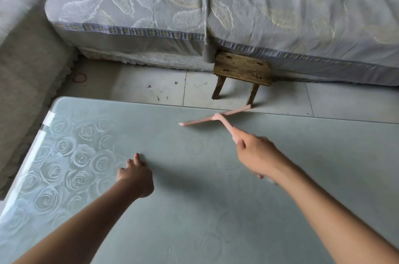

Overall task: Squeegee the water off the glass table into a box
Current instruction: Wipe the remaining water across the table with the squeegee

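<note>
Your squeegee (216,118) sits on the glass table (194,209) at its far edge; stool (241,69) stands behind, on floor (140,84), against sofa (237,15).

Both your bare forearms stretch forward. Your left hand (135,174) lies palm down, fingers loosely extended. Your right hand (257,155) reaches farther ahead, fingers curled round the handle of a slim pink plastic squeegee (216,117).

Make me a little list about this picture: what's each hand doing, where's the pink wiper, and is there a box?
right hand: grips the pink squeegee
squeegee spot: far edge of the glass table, one end past it
left hand: fingertips rest on the table
box: not in view
beyond table: wooden stool
</note>
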`<state>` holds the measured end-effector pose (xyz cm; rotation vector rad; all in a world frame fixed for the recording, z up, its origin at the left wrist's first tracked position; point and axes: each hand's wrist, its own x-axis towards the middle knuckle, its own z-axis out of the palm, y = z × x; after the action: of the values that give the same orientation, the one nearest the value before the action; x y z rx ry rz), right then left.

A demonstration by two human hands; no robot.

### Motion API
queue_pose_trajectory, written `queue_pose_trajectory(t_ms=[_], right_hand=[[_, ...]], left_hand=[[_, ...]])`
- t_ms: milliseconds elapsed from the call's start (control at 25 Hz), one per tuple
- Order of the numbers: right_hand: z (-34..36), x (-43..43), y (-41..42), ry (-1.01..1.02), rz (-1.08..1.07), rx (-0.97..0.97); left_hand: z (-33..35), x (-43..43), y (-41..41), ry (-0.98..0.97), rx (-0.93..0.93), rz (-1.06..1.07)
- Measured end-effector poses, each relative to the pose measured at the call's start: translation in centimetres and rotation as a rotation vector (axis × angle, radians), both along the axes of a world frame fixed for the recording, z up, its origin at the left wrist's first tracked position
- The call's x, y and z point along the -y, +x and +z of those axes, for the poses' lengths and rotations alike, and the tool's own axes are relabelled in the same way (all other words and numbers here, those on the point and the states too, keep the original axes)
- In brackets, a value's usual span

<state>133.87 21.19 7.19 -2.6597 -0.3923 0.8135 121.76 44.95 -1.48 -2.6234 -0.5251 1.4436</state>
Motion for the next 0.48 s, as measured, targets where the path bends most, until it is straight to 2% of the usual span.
queue_pose_trajectory(t_ms=[80, 200, 280, 480], right_hand=[[-1.2, 2.5, -5.0, -0.061, 0.067, 0.051], [0.0, 5.7, -10.5, -0.033, 0.049, -0.035], [1.5, 6.7, -8.6, -0.025, 0.036, -0.097], [2.1, 8.1, 2.4, 0.037, -0.175, 0.067]], left_hand=[[0.6, -0.2, 0.3, 0.052, -0.040, -0.084], [2.0, 0.3, 1.0, 0.085, -0.005, -0.149], [3.0, 1.4, 1.8, 0.047, 0.082, -0.157], [2.2, 5.1, 4.5, -0.102, 0.307, -0.277]])
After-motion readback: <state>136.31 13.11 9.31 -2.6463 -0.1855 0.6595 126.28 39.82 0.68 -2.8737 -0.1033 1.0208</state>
